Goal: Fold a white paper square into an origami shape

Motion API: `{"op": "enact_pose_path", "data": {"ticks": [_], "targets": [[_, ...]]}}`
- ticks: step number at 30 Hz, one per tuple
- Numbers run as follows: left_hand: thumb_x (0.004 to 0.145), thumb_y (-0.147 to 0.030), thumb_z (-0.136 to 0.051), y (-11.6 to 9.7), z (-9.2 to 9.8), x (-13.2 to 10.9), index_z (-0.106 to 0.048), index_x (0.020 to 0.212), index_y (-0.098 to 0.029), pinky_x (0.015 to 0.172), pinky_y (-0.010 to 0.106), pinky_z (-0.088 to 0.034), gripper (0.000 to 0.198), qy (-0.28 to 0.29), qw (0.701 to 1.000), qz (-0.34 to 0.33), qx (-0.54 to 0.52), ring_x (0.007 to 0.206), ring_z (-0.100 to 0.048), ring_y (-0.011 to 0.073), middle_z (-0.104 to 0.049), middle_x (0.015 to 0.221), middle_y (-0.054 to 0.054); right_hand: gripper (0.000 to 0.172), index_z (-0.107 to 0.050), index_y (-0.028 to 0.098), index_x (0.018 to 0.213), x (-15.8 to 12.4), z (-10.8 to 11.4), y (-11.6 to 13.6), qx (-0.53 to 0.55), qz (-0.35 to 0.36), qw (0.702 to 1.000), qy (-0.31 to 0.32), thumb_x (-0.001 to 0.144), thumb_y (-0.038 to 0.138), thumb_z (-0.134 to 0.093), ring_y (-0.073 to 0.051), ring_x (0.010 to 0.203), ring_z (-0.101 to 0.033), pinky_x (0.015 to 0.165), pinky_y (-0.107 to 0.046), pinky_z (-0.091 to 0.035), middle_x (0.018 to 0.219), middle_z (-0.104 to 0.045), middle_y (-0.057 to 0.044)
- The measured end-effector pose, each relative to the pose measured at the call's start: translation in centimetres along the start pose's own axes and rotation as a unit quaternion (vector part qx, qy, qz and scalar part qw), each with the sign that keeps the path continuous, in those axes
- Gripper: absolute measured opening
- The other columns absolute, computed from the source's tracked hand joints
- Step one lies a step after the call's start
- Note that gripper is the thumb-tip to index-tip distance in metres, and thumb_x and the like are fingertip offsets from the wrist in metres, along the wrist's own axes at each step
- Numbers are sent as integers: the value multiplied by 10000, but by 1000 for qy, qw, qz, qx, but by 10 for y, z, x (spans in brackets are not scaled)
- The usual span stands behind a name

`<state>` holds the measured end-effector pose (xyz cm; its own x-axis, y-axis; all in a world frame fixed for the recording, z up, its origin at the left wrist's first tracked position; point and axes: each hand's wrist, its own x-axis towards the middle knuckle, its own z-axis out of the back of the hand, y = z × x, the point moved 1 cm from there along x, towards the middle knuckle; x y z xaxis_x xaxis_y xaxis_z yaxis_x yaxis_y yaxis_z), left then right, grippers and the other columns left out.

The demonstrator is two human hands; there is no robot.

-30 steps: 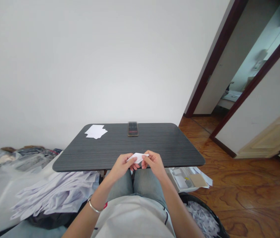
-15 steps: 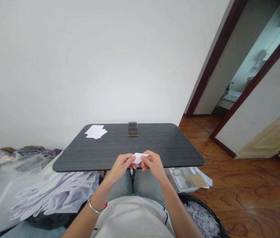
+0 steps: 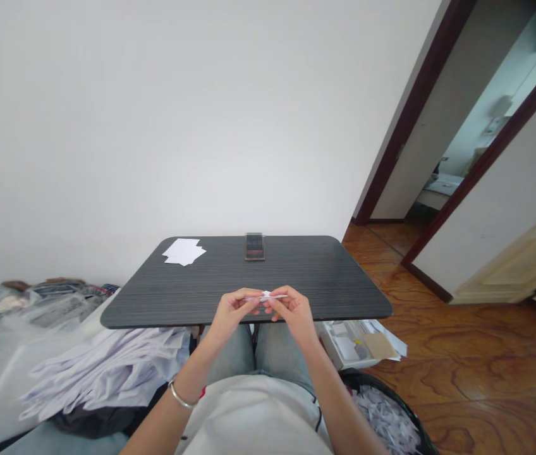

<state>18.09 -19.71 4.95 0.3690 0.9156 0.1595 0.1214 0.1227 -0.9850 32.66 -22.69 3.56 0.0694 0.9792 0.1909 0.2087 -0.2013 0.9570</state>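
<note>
A small piece of white paper (image 3: 266,296), folded into a thin strip, is pinched between my left hand (image 3: 232,313) and my right hand (image 3: 294,309). Both hands hold it just above the near edge of a dark grey wood-grain table (image 3: 306,272). Fingers hide the middle of the strip. Farther off, a loose stack of white paper sheets (image 3: 183,252) lies at the table's far left. A smartphone (image 3: 255,246) lies at the far edge, well beyond my hands.
A box or tray of papers (image 3: 356,344) sits below the table's right side. A black bin of shredded white paper (image 3: 384,420) stands at lower right. Crumpled white sheets (image 3: 107,373) lie on plastic at left. Wooden floor and a doorway are at right.
The paper has narrowed from a wider folded piece into a thin strip. My hands have risen slightly and drawn closer together.
</note>
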Motion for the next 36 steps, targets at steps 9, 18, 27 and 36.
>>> {"op": "enact_pose_path", "data": {"ticks": [9,18,27,36], "targets": [[585,-193,-710,3,7,2,-663,641,-139,769,301,-450,91,-64,997,-47,-8,832,-601,188,-652,898,72,170,-588,176,740,-1,-1,-1,-11,28,999,-20,666,304,-672,-168,658,-648,537,-248,-508,686,-677,-24],[592,-172,-700,2,6,0,-675,668,-144,746,290,-459,85,-66,997,-19,-24,774,-619,177,-680,841,61,76,-610,178,718,-4,-4,-3,-52,75,996,-23,698,241,-647,-166,631,-637,562,-274,-515,640,-666,-16],[578,-159,-703,1,5,1,-684,702,-139,666,267,-477,127,-56,998,-11,-25,651,-631,162,-698,704,32,96,-615,176,725,-4,-4,-8,-60,87,994,-21,708,268,-635,-175,634,-650,561,-280,-532,648,-680,-23],[571,-125,-698,-3,1,1,-667,599,-151,635,255,-483,50,-40,998,-35,-28,607,-628,153,-686,619,14,90,-659,194,764,-4,-7,-7,-27,78,997,-4,689,242,-651,-156,628,-629,538,-253,-519,684,-662,-10]]}}
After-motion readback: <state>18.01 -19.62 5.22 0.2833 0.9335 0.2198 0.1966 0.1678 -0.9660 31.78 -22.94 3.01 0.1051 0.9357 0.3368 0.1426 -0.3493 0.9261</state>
